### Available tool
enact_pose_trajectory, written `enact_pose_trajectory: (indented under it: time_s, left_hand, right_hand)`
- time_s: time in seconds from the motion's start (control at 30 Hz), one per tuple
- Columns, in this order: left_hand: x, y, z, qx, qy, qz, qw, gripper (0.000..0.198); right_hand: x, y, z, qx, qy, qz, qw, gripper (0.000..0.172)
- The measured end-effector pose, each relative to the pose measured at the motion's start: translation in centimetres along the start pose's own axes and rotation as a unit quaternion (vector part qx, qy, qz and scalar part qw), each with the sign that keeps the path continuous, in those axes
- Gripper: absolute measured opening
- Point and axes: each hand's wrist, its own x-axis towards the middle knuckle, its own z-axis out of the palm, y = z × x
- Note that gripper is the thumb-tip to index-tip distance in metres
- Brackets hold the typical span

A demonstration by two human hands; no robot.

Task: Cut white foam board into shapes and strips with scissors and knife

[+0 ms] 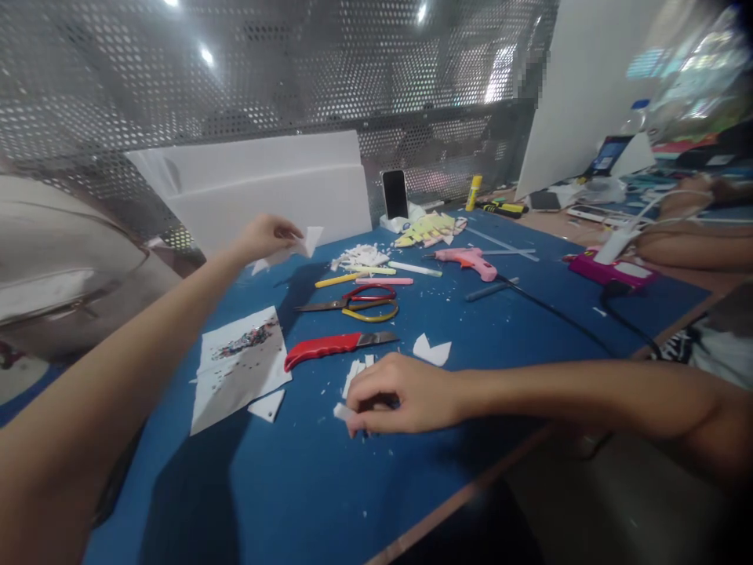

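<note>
My left hand [266, 235] is stretched out to the far left of the blue table [282, 486] and pinches a white foam piece [306, 242] above the surface. My right hand [395, 392] rests on the table near its front edge, fingers closed on a small white foam scrap [343, 412]. Several more white scraps [356, 367] lie just beyond that hand. A red utility knife [335, 345] lies a little farther off, blade pointing right. A notched white foam piece [431, 350] sits to the right of the knife.
Scissors [358, 302], glue sticks [382, 271], a pink glue gun [467, 260] with its black cord and a phone [394, 194] on a stand lie farther back. A paper sheet [238, 365] lies left. White foam boards [264, 188] lean on the perforated wall. Another person's arm [694, 247] rests at right.
</note>
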Motion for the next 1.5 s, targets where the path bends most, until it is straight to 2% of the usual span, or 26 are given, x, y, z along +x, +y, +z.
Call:
enact_pose_trajectory:
  time_s: [0.13,0.2,0.27,0.37,0.47,0.53,0.67,0.73,0.8,0.87,0.97,1.13,1.3,1.5]
  left_hand:
    - [2.9,0.0,2.4,0.141,-0.015,0.059,0.988,0.024]
    - [3.0,0.7,3.7,0.185,-0.001,0.105,0.977,0.027]
    - [1.8,2.0,4.8,0.214,0.006,0.157,0.964,0.026]
    - [-2.4,4.6,5.6,0.239,-0.004,0.228,0.944,0.031]
    - [-8.7,6.9,5.5,0.255,-0.025,0.278,0.926,0.027]
    - [-13.2,7.7,5.2,0.266,-0.040,0.296,0.917,0.026]
    - [-20.9,7.1,4.5,0.305,-0.020,0.342,0.888,0.019]
    - [-23.5,6.3,4.6,0.299,-0.038,0.321,0.898,0.017]
    - [-25.3,5.5,5.3,0.258,-0.063,0.276,0.924,0.014]
    - [-26.1,4.9,6.4,0.207,-0.114,0.216,0.948,0.014]
    - [-26.3,4.6,8.3,0.138,-0.165,0.170,0.962,0.019]
    - [-25.5,5.1,10.0,0.101,-0.193,0.151,0.964,0.009]
    - [-25.2,5.1,9.6,0.113,-0.200,0.153,0.961,0.012]
    - [-24.7,4.4,7.9,0.133,-0.195,0.126,0.964,0.009]
  right_hand:
    - [-0.5,0.7,0.3,-0.062,0.006,-0.006,0.998,0.026]
    - [-0.7,0.9,0.4,-0.107,0.011,-0.001,0.994,0.028]
    - [-0.9,0.9,0.5,-0.137,0.009,-0.001,0.990,0.029]
    - [-1.2,0.5,0.6,-0.126,-0.004,0.005,0.992,0.040]
    - [-1.2,0.0,0.7,-0.103,-0.020,0.017,0.994,0.051]
    - [-1.1,-0.3,0.3,-0.139,-0.015,0.014,0.990,0.049]
    - [-0.5,-0.4,-2.4,-0.320,0.065,-0.011,0.945,0.033]
    - [-0.1,-0.4,-3.9,-0.337,0.106,0.024,0.935,0.026]
    - [0.2,-0.5,-4.9,-0.313,0.080,0.025,0.946,0.021]
    - [0.3,-0.8,-5.0,-0.298,0.029,0.006,0.954,0.019]
    - [0.3,-1.3,-4.2,-0.322,-0.027,-0.023,0.946,0.020]
    - [0.5,-0.7,-4.1,-0.355,-0.019,0.004,0.935,0.017]
    - [1.1,1.0,-4.7,-0.369,-0.043,0.016,0.928,0.016]
    - [2.6,1.4,-4.5,-0.404,-0.087,0.009,0.910,0.011]
